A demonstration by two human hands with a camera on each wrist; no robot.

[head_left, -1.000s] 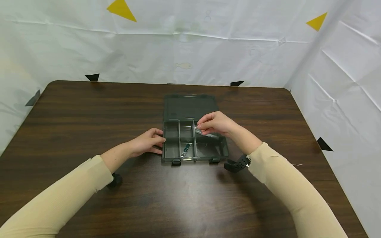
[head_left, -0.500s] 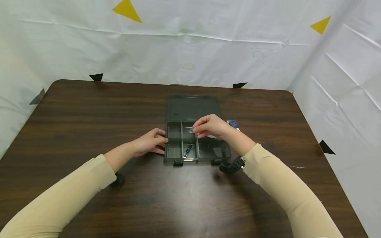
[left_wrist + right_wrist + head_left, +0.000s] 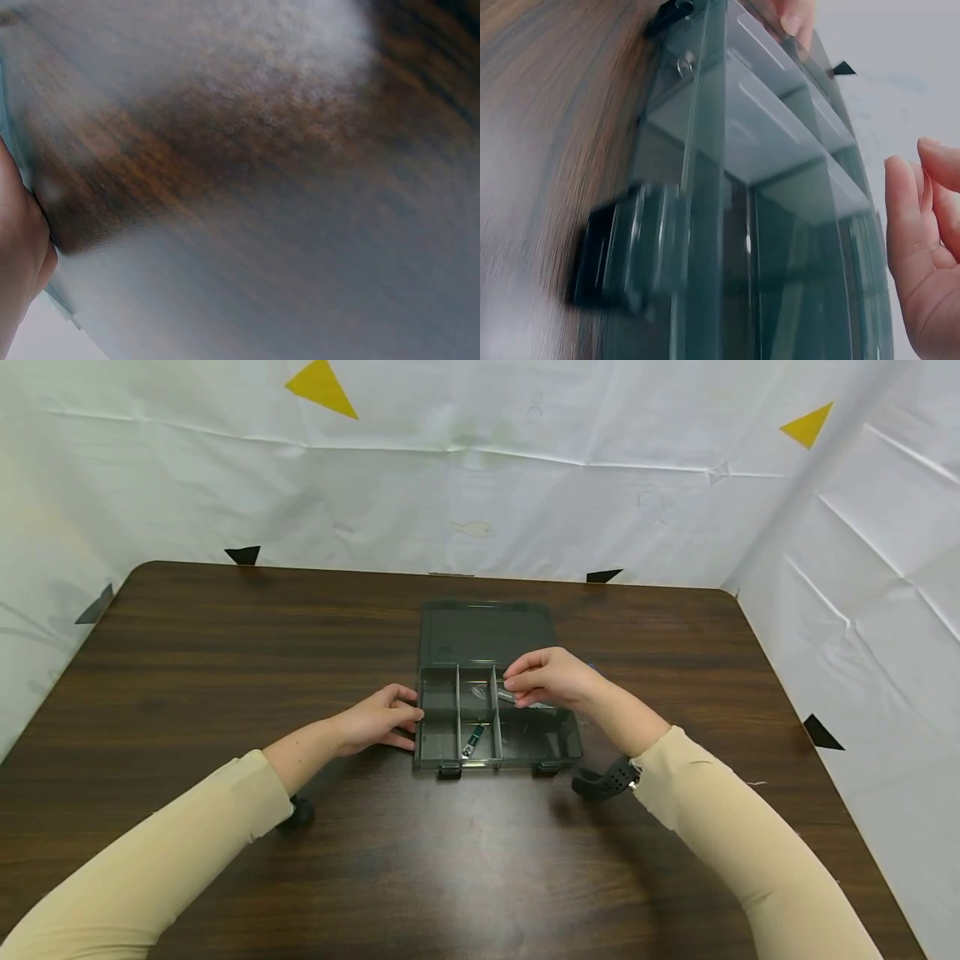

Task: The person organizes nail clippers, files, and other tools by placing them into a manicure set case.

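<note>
From overhead, in the head view, the whole compartment box [image 3: 495,722] is seen on the dark wooden counter [image 3: 187,677] with its lid [image 3: 486,632] laid open flat behind it; the right wrist view shows only its smoky translucent walls and a front latch [image 3: 626,251] close up, and the left wrist view only blurred wood grain. A small blue-and-silver item [image 3: 472,741] lies in the near middle compartment. The box's left wall is touched by the left hand [image 3: 375,720] with loosely curled fingers. A small silvery piece [image 3: 507,697] is pinched by the right hand [image 3: 551,678] above the dividers.
</note>
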